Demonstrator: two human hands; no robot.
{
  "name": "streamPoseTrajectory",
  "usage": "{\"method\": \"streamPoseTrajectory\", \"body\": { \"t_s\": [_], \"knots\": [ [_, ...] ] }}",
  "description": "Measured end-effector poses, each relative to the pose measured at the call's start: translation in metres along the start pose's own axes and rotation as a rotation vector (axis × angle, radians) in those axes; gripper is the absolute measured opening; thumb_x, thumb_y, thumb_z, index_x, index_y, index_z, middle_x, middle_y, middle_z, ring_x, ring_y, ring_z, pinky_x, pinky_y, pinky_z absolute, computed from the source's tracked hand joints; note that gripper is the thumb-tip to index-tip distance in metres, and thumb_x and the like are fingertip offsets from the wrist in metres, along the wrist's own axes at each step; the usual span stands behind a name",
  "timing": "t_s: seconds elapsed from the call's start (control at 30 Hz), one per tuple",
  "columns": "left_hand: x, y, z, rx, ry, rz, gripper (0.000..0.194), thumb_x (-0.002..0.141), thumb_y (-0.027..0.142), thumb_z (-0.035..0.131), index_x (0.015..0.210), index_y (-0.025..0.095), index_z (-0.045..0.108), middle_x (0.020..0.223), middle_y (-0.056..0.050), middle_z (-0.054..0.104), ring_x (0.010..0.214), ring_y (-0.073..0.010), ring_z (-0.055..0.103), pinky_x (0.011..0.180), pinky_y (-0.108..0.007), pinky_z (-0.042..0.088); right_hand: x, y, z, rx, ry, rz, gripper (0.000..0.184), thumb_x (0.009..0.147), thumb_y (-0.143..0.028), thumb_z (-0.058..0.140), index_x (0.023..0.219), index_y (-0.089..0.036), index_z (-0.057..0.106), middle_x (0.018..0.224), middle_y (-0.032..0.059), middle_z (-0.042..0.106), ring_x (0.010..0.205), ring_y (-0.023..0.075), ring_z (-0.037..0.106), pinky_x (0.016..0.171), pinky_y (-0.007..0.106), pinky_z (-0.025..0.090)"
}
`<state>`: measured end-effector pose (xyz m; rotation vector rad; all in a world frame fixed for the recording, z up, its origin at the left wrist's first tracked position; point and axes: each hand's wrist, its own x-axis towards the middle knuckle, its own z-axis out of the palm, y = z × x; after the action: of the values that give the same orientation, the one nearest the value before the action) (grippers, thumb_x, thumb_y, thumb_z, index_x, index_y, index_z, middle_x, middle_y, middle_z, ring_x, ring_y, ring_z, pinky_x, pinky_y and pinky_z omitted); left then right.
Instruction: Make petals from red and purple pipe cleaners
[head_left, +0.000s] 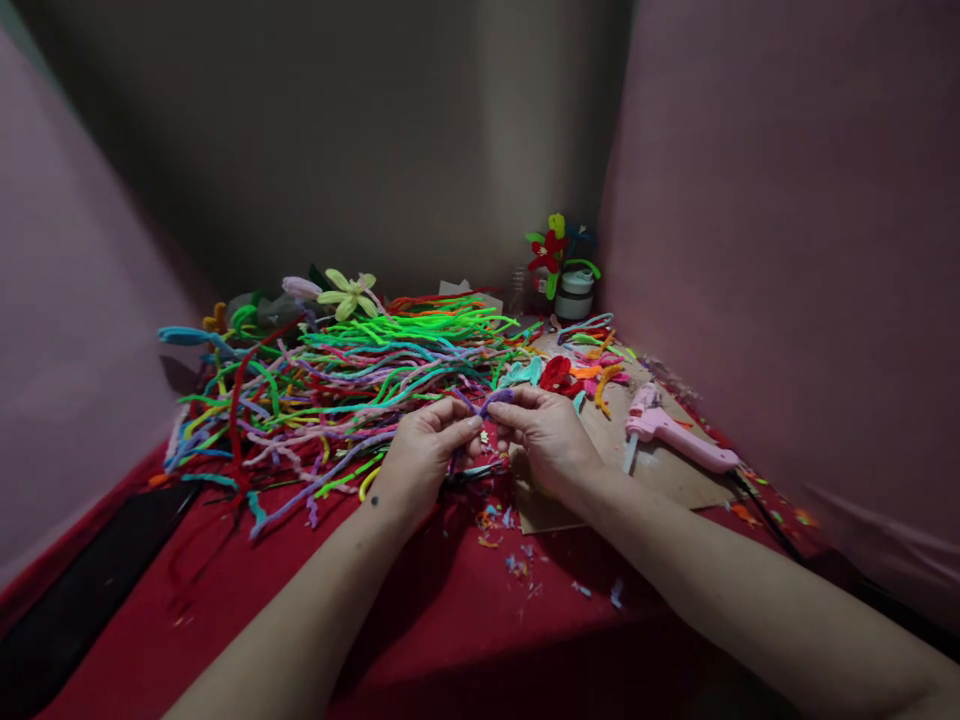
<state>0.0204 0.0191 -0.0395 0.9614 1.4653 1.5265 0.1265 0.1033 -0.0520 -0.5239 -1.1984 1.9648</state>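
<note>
Purple pipe cleaner (498,397), pinched by left hand (426,450) and right hand (550,440), fingers nearly closed. Beyond right hand: lidded jar (575,294), contents indiscernible, beside red pipe-cleaner flower (547,250).

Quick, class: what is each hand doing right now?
Left hand: fingers closed on the purple stem.
Right hand: fingers closed on the same purple piece, at its looped end.

Left hand (420,460) and right hand (555,440) are hiding parts of the purple fuzzy stem (498,400). Right forearm (720,570) is covering some cardboard (551,514). Black flat object (94,590), left, is running out of view. Near scraps (517,565) are showing too small to identify.
</note>
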Motion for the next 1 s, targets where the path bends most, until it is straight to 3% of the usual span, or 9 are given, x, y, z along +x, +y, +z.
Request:
{"method": "streamPoseTrajectory", "body": {
  "t_s": [0.17, 0.43, 0.6, 0.8, 1.0],
  "knots": [
    [0.0, -0.001, -0.001, 0.01, 0.004, -0.025, 0.015, 0.07, 0.029, 0.064, 0.07, 0.016, 0.058, 0.055, 0.002, 0.058, 0.047, -0.0076, 0.049, 0.049, -0.019, 0.036, 0.002, 0.004, -0.002, -0.004, 0.011, -0.008, 0.015, 0.056, -0.019, 0.074, 0.065, -0.015, 0.063, 0.058, -0.0021, 0.058, 0.047, 0.0074, 0.049, 0.047, 0.022, 0.041],
    [-0.004, 0.009, 0.007, 0.103, 0.094, -0.024, 0.017, 0.068, 0.021, 0.063, 0.054, 0.014, 0.054, 0.047, 0.002, 0.054, 0.043, -0.0063, 0.044, 0.047, -0.019, 0.033, 0.002, 0.001, -0.004, 0.002, -0.017, 0.034, 0.018, 0.059, -0.026, 0.074, 0.06, -0.012, 0.061, 0.052, -0.0017, 0.055, 0.044, 0.0071, 0.049, 0.044, 0.02, 0.039],
    [-0.003, 0.01, 0.006, 0.043, 0.064, -0.023, 0.015, 0.066, 0.021, 0.065, 0.056, 0.014, 0.056, 0.048, 0.002, 0.056, 0.044, -0.0069, 0.046, 0.048, -0.019, 0.035, 0.002, -0.002, -0.003, 0.073, -0.016, 0.076, 0.018, 0.056, -0.022, 0.075, 0.063, -0.012, 0.062, 0.054, -0.0008, 0.057, 0.046, 0.0086, 0.052, 0.046, 0.022, 0.043],
    [0.002, 0.006, -0.003, -0.052, 0.025, -0.019, 0.015, 0.067, 0.023, 0.067, 0.061, 0.013, 0.058, 0.052, 0.002, 0.057, 0.044, -0.0064, 0.048, 0.048, -0.02, 0.036, 0.003, -0.005, -0.004, 0.113, -0.112, 0.061, 0.016, 0.054, -0.013, 0.073, 0.068, -0.013, 0.065, 0.061, -0.0001, 0.062, 0.052, 0.0093, 0.055, 0.053, 0.023, 0.045],
    [0.001, 0.004, -0.006, -0.211, -0.055, -0.128, 0.013, 0.067, 0.02, 0.068, 0.065, 0.012, 0.059, 0.056, 0.0, 0.06, 0.045, -0.0058, 0.051, 0.047, -0.018, 0.036, -0.001, -0.004, -0.004, 0.04, -0.227, 0.017, 0.011, 0.064, -0.022, 0.07, 0.072, -0.014, 0.067, 0.06, 0.0006, 0.063, 0.055, 0.0114, 0.057, 0.056, 0.026, 0.046]
  ]
}}
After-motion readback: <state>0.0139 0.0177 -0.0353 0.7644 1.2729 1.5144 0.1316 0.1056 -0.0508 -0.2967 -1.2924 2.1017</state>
